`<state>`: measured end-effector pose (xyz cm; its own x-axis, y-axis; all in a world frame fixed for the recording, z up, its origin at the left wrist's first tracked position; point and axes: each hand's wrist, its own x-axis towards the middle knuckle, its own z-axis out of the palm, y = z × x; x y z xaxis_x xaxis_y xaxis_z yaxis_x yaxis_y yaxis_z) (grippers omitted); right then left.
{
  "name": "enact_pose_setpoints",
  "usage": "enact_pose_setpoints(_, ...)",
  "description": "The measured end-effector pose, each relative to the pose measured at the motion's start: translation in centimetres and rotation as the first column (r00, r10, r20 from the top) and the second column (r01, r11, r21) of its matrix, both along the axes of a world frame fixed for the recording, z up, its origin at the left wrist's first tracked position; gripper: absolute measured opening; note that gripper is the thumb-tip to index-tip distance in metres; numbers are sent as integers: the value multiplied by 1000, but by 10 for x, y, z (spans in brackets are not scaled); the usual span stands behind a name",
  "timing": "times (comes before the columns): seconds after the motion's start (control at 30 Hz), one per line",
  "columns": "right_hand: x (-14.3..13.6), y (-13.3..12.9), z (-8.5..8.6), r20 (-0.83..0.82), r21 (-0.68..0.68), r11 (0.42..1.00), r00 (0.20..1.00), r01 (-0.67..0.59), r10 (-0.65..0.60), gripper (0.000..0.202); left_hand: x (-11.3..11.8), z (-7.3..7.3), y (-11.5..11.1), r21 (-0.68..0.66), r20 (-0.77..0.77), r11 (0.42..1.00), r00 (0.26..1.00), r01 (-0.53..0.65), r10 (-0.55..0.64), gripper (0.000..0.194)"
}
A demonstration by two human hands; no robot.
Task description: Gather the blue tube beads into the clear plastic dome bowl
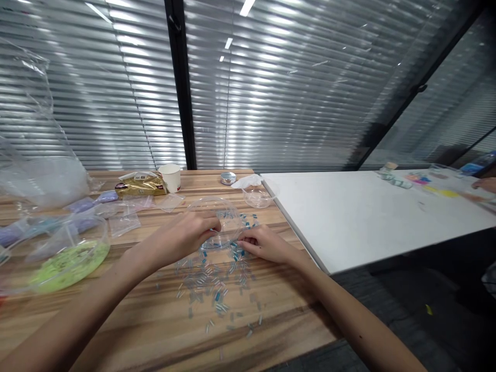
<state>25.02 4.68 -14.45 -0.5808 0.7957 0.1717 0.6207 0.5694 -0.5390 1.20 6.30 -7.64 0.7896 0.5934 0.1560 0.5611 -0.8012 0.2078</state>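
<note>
A clear round plastic dish (234, 219) stands on the wooden table with a few blue tube-shaped beads in it. My left hand (198, 228) reaches over its left side, fingers curled together; whatever they may hold is hidden. By the lower right rim, my right hand (263, 243) is low over the table with thumb and fingertips pinched together among loose blue beads (236, 253). Anything between those fingertips is too small to make out. Many more short tube beads (205, 279), clear and blue, lie scattered in front of the dish.
On the left are a tub of green material (72, 263), small plastic bags (124, 223) and a large clear bag (46, 181). Behind stand a gold packet (141, 185), a paper cup (170, 178), a small round tin (228, 178) and a clear bowl (258, 197). Another person's hand (486, 184) is far right.
</note>
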Motion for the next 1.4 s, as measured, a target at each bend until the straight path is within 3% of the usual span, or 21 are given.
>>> enact_pose_setpoints(0.6,1,0,2,0,-17,1000,1000,-8,8,19,7,-8,-3,13,-43,1000,999,28,-27,19)
enact_pose_setpoints(1.4,2,0,2,11,-11,1000,1000,-11,11,19,12,-12,-7,-66,-75,996,995,57,-62,24)
